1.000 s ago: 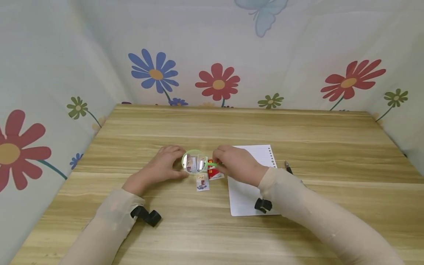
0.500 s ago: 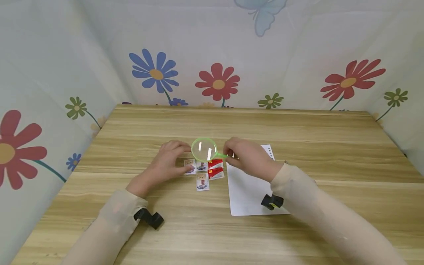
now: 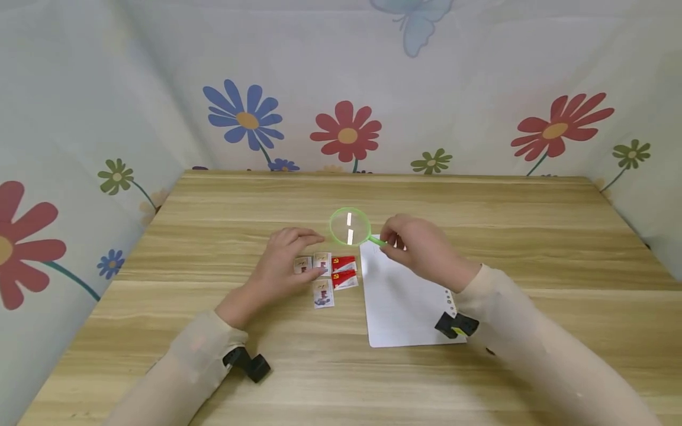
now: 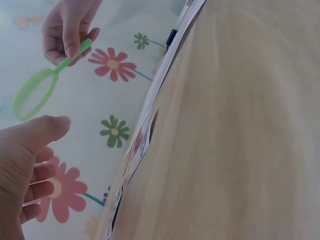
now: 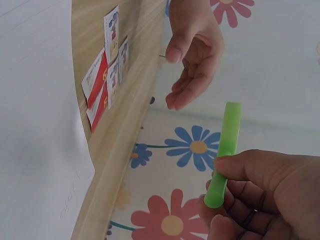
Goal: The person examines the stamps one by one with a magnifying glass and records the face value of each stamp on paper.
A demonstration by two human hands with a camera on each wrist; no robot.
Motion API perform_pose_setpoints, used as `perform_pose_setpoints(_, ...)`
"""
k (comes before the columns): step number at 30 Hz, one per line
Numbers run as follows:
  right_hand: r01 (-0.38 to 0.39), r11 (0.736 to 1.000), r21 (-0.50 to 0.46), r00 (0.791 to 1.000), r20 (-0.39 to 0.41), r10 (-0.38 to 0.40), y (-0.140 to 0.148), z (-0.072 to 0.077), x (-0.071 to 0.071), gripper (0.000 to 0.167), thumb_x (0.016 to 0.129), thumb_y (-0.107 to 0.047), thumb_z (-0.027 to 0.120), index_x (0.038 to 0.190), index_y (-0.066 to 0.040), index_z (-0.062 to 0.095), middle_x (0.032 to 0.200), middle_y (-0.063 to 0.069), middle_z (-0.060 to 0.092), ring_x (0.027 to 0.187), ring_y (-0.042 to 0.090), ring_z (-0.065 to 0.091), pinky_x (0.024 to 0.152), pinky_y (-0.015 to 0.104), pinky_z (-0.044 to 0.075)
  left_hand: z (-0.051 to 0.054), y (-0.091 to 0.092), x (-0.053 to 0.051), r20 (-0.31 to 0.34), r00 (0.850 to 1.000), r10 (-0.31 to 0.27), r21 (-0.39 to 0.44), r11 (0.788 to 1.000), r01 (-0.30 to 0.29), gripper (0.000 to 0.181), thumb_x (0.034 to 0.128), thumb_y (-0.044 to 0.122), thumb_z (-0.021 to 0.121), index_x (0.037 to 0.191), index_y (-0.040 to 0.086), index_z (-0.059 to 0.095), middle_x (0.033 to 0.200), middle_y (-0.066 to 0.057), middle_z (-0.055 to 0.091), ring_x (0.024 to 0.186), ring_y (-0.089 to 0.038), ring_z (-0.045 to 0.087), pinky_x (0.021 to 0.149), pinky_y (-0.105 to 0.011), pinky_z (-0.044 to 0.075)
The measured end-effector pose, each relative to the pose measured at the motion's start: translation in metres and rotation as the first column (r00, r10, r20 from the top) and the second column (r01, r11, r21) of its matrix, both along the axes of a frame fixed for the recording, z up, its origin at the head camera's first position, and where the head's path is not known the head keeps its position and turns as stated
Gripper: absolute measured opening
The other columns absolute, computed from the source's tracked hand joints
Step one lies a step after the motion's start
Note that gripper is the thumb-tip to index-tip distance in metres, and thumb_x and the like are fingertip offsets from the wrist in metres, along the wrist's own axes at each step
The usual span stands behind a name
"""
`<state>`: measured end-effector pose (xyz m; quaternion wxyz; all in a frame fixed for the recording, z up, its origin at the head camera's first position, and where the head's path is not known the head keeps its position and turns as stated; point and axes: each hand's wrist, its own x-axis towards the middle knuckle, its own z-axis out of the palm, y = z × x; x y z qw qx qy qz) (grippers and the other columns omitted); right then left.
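Observation:
My right hand (image 3: 426, 245) pinches the handle of a green-rimmed magnifying glass (image 3: 350, 226) between thumb and fingers. The lens is raised above the table, beyond the stamps, and shows two bright reflections. In the right wrist view the glass (image 5: 227, 145) appears nearly edge-on. My left hand (image 3: 279, 269) is spread loosely over the left stamps and holds nothing; the left wrist view shows it (image 4: 22, 165) raised off the table, its thumb just below the rim. Two red stamps (image 3: 343, 280) lie beside several pale picture stamps (image 3: 322, 294), partly covered by my left thumb from above.
A white ruled sheet with punched holes (image 3: 396, 307) lies right of the stamps, under my right forearm. Faint handwriting (image 5: 70, 195) marks it. A dark pen (image 4: 171, 37) shows past the sheet. Flowered cloth (image 3: 479, 89) hangs behind the wooden table (image 3: 341, 378).
My right hand has lifted the magnifying glass off the stamps and carried it right and away from me, uncovering them. My left hand has shifted slightly right, its thumb now over another stamp.

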<state>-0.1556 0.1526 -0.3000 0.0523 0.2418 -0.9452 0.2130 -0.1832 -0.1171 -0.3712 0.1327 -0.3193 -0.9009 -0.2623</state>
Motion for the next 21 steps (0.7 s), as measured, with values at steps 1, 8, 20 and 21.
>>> perform_pose_setpoints(1,0.007,1.000,-0.007,1.000,0.000,-0.007,0.003,0.000,0.001,0.009,0.084,-0.010,0.070,0.089,-0.005,0.065,0.081,0.004,0.062,0.074,0.018,0.056,0.065,0.025,0.047,0.000,0.002,0.000,0.000,1.000,-0.001,0.003,1.000,0.001,0.052,0.0784,0.029,0.078,0.124,0.009,0.062,0.126,-0.010,0.059,0.123,-0.030,0.049,0.111,-0.051,0.032)
perform_pose_setpoints(8,0.060,0.998,-0.032,0.998,-0.002,-0.060,0.024,0.003,0.006,0.007,0.085,-0.008,0.068,0.088,-0.004,0.064,0.081,0.005,0.063,0.072,0.015,0.055,0.065,0.026,0.046,-0.004,0.017,0.002,-0.022,1.000,-0.020,-0.001,1.000,0.020,0.052,0.0780,0.030,0.078,0.123,0.008,0.063,0.124,-0.010,0.060,0.120,-0.029,0.052,0.107,-0.050,0.037)
perform_pose_setpoints(20,0.128,0.989,-0.080,0.991,0.043,-0.125,0.060,0.002,0.022,0.006,0.087,-0.005,0.066,0.090,-0.002,0.063,0.082,0.007,0.062,0.074,0.015,0.054,0.064,0.024,0.045,-0.007,0.044,0.006,-0.018,0.999,-0.041,-0.032,0.999,0.041,0.054,0.0760,0.034,0.080,0.120,0.008,0.065,0.124,-0.007,0.060,0.119,-0.027,0.052,0.108,-0.049,0.037)
perform_pose_setpoints(21,0.135,0.987,-0.084,0.990,0.048,-0.131,0.064,0.002,0.023,0.005,0.087,-0.005,0.066,0.090,-0.002,0.063,0.082,0.007,0.062,0.074,0.015,0.054,0.063,0.023,0.045,-0.007,0.045,0.006,-0.018,0.999,-0.043,-0.033,0.999,0.042,0.054,0.0755,0.034,0.081,0.120,0.008,0.065,0.124,-0.007,0.060,0.119,-0.027,0.052,0.107,-0.049,0.038)
